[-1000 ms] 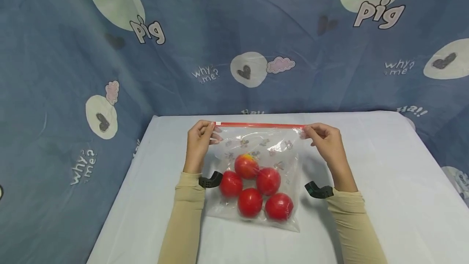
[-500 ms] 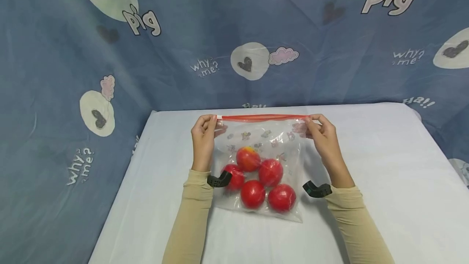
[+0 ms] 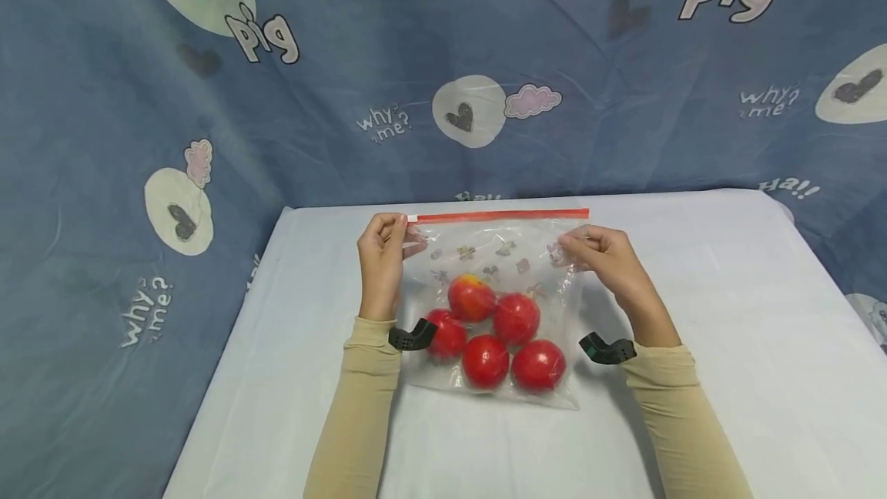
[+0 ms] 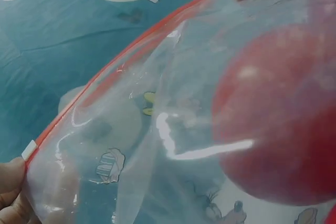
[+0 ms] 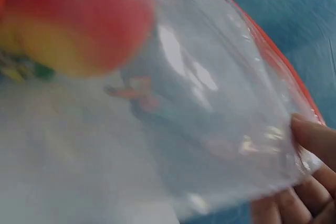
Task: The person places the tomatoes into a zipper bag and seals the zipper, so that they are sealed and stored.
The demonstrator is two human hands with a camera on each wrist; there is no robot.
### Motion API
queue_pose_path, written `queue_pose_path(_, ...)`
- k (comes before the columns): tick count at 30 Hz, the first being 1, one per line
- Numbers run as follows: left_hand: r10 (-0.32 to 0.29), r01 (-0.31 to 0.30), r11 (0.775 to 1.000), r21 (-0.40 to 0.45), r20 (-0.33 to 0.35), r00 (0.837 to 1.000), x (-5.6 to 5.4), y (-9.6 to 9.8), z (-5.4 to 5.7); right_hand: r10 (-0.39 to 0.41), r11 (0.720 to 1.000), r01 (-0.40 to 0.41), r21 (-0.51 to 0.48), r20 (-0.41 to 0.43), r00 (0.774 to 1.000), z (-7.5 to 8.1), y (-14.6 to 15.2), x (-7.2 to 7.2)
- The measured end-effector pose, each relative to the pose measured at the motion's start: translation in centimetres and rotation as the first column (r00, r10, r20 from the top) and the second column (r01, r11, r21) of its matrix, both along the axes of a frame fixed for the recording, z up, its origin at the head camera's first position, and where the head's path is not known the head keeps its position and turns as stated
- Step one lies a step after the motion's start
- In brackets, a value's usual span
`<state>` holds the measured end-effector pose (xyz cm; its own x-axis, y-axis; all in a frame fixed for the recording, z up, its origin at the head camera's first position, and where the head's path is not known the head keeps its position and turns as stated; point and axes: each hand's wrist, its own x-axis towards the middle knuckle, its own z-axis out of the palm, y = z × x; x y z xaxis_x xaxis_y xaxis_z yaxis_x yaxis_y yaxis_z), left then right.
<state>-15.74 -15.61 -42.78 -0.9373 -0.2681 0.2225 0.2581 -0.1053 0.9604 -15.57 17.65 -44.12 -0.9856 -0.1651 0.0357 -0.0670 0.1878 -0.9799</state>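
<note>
A clear zip bag (image 3: 499,252) with small printed figures and a red zip strip (image 3: 499,216) along its top is held up between both hands. Inside it sit several round red fruits (image 3: 516,319), one with a yellow patch. My left hand (image 3: 383,260) pinches the top left corner, right at the white slider (image 3: 412,219); the slider (image 4: 30,150) also shows in the left wrist view. Lower on the right edge, below the strip, my right hand (image 3: 610,264) pinches the film between thumb and fingers. In the right wrist view the thumb (image 5: 315,137) presses on the plastic.
A table with a white cover (image 3: 728,314) lies beneath the bag. Behind it hangs a blue printed cloth (image 3: 333,45), which also runs down the left side. Each wrist carries a small black camera mount (image 3: 608,349).
My right hand has slid from the top right corner down the bag's side edge, leaving the strip's right end free. My left hand keeps its pinch. The head view has shifted slightly.
</note>
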Motion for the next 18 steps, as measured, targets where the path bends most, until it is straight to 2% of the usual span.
queue_pose_path(5,-0.006,0.005,1.000,0.027,0.044,0.999,0.0,-0.6,0.3,-0.083,0.995,0.080,-0.051,-0.070,0.994,0.1,-0.8,0.0)
queue_pose_path(8,-0.056,0.055,0.998,0.010,0.121,0.991,0.2,-1.4,0.2,-0.090,0.995,0.086,-0.052,-0.088,0.992,0.1,-1.2,-0.1)
queue_pose_path(10,-0.110,0.116,0.993,-0.023,0.193,0.975,0.5,-2.0,0.1,-0.088,0.995,0.084,-0.046,-0.088,0.992,0.2,-1.4,-0.1)
queue_pose_path(12,-0.167,0.190,0.980,-0.064,0.263,0.950,0.7,-2.6,-0.2,-0.092,0.995,0.089,-0.040,-0.084,0.992,0.2,-1.5,-0.1)
queue_pose_path(14,-0.208,0.245,0.965,-0.092,0.297,0.932,0.9,-2.8,-0.4,-0.099,0.995,0.096,-0.039,-0.080,0.992,0.2,-1.5,-0.1)
queue_pose_path(15,-0.220,0.260,0.960,-0.102,0.298,0.929,1.0,-2.9,-0.5,-0.105,0.994,0.102,-0.042,-0.077,0.991,0.2,-1.4,-0.1)
queue_pose_path(16,-0.224,0.264,0.959,-0.106,0.290,0.930,1.1,-2.8,-0.6,-0.106,0.994,0.103,-0.045,-0.073,0.992,0.2,-1.4,-0.1)
queue_pose_path(18,-0.207,0.240,0.964,-0.117,0.245,0.947,1.1,-2.6,-0.7,-0.096,0.995,0.094,-0.042,-0.059,0.994,0.1,-1.3,-0.1)
